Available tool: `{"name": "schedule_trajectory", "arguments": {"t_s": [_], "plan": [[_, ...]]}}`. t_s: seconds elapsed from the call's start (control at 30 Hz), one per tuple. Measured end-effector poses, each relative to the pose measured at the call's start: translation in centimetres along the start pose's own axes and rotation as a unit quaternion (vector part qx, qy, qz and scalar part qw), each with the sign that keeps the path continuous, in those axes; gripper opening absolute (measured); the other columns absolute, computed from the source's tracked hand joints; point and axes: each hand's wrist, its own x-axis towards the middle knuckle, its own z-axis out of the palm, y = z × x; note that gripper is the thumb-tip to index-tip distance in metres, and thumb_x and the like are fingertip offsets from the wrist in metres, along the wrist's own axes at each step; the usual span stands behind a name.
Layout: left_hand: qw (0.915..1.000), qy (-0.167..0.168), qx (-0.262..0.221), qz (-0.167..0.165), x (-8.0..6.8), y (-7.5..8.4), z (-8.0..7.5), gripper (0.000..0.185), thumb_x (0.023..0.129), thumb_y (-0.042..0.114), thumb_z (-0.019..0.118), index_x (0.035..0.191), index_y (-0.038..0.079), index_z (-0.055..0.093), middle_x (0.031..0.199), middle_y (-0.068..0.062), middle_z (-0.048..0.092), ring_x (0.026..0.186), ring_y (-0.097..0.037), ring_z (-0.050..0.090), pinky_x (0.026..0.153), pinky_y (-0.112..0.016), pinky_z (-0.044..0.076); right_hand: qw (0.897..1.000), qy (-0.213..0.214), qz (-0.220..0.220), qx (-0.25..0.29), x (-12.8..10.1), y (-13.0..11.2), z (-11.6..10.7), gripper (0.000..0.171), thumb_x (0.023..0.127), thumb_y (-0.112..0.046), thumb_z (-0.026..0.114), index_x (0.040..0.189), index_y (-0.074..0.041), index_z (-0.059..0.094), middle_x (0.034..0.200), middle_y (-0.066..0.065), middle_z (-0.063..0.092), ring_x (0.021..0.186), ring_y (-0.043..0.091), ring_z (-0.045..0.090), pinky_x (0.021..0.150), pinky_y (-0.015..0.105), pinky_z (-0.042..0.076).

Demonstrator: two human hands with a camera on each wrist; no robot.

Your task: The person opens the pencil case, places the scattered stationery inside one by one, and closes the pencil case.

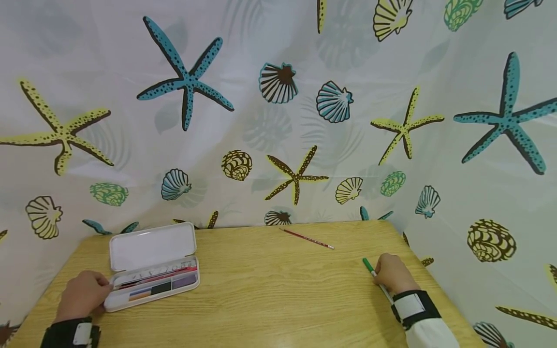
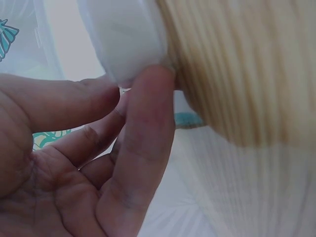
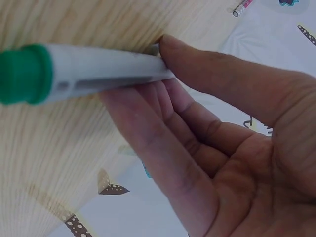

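Your right hand [image 1: 391, 273] pinches the green pen [image 1: 369, 265] on the counter [image 1: 270, 290]; your left hand's [image 1: 82, 295] relaxed fingers touch the open pencil case [image 1: 152, 266].

Staged recording booth rather than a lived-in room: small light wood-grain surface [image 1: 270, 290] closed in at the back and on both sides by a white curtain [image 1: 278, 121] printed with teal and yellow starfish and seashells, hanging in folds down to the surface edge. Desk-type setting, indicated by stationery only: open white pencil case [image 1: 152, 266] with pens inside at the left, red pencil [image 1: 307, 239] near the back edge, green-capped marker [image 1: 376, 278] at the right. Black-and-white wrist straps [image 1: 411, 307] on both forearms, consistent with a data-capture rig.
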Motion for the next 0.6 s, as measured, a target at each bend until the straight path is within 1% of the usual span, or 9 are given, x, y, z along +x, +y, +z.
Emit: {"name": "schedule_trajectory", "arguments": {"t_s": [0.17,0.3,0.43,0.6], "plan": [[1.0,0.002,0.003,-0.001,0.1,-0.1,-0.1,0.026,0.093,0.011,0.065,0.097,-0.015,0.063,0.083,-0.021,0.062,0.067,-0.024,0.061,0.059,-0.036,0.049,1.0,0.009,-0.012,-0.023,0.2,-0.1,0.1,0.021,0.072,0.003,0.084,0.073,-0.002,0.063,0.071,0.006,0.06,0.064,0.022,0.056,0.058,0.038,0.048],[1.0,0.0,0.002,-0.003,0.0,-0.1,0.0,0.026,0.092,0.011,0.065,0.097,-0.015,0.064,0.083,-0.021,0.063,0.066,-0.024,0.061,0.059,-0.035,0.049,0.999,0.008,-0.014,-0.037,0.1,-0.4,0.2,0.02,0.074,0.003,0.083,0.075,-0.002,0.064,0.074,0.006,0.062,0.066,0.023,0.056,0.062,0.041,0.049],[1.0,-0.003,0.002,-0.003,-0.1,-0.2,0.2,0.026,0.093,0.011,0.065,0.098,-0.015,0.063,0.083,-0.022,0.063,0.067,-0.024,0.061,0.059,-0.035,0.05,0.999,-0.003,-0.017,-0.048,0.1,-0.8,0.1,0.017,0.076,0.003,0.082,0.076,-0.001,0.066,0.075,0.006,0.062,0.067,0.022,0.056,0.062,0.04,0.049],[1.0,0.0,0.0,0.0,-0.1,0.0,0.1,0.027,0.094,0.01,0.065,0.099,-0.016,0.063,0.084,-0.023,0.062,0.067,-0.024,0.061,0.059,-0.035,0.05,0.997,-0.026,-0.037,-0.057,0.1,-2.1,-0.5,0.011,0.078,0.006,0.079,0.08,0.001,0.069,0.077,0.007,0.065,0.069,0.021,0.059,0.064,0.041,0.052]]}}
